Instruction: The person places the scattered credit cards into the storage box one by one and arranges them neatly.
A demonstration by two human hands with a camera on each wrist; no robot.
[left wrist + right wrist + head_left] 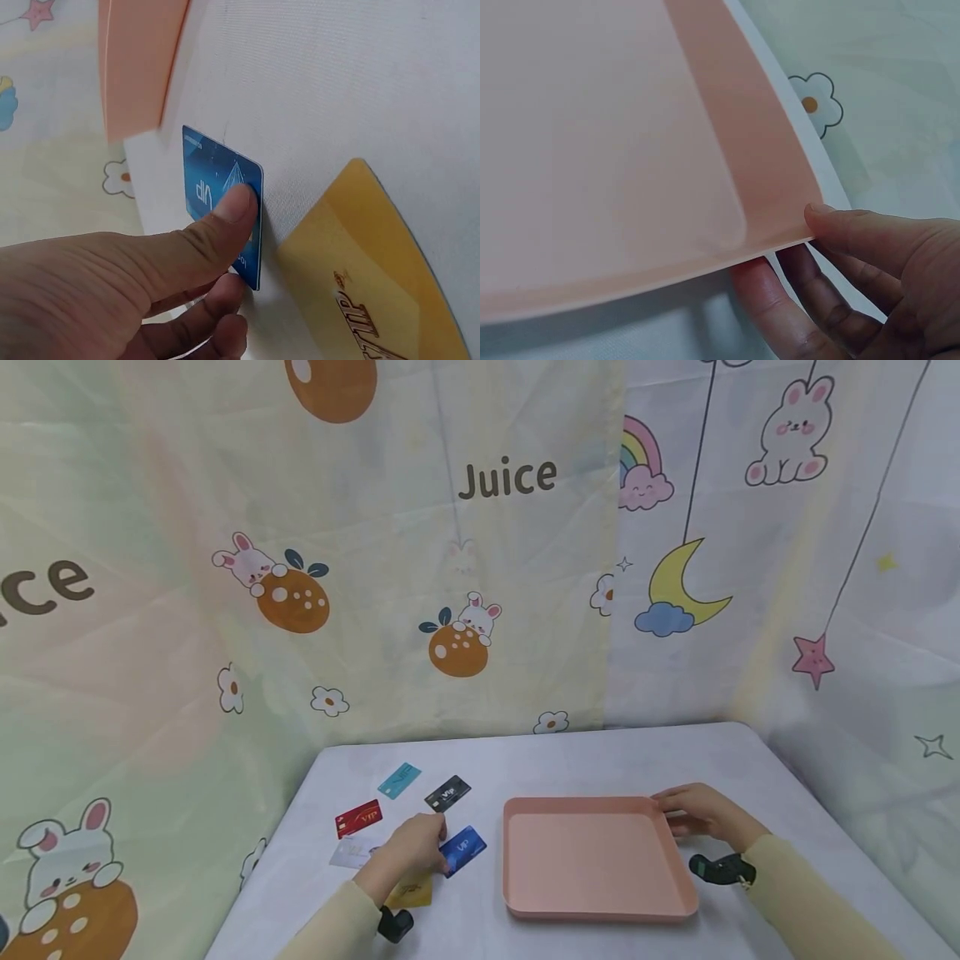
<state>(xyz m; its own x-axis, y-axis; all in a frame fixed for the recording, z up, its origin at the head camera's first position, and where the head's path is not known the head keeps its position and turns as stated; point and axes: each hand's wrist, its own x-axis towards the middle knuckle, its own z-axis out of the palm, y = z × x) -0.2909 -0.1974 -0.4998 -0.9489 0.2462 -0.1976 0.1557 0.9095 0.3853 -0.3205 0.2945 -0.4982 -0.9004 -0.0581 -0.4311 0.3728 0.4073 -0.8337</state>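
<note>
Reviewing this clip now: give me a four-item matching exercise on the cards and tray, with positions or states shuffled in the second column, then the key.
Column one
1. blue card
2. gold card
3. pink tray
4. teal card

Column two
A. to the right of all the cards in the head view
B. the farthest card in the head view
C. pinched by the left hand
D. the nearest card in the head view

Right pairs: 1-C, 2-D, 3-A, 4-B

pastel cartoon-print fabric walls [390, 485] | white-covered table [637, 762] | soft light
</note>
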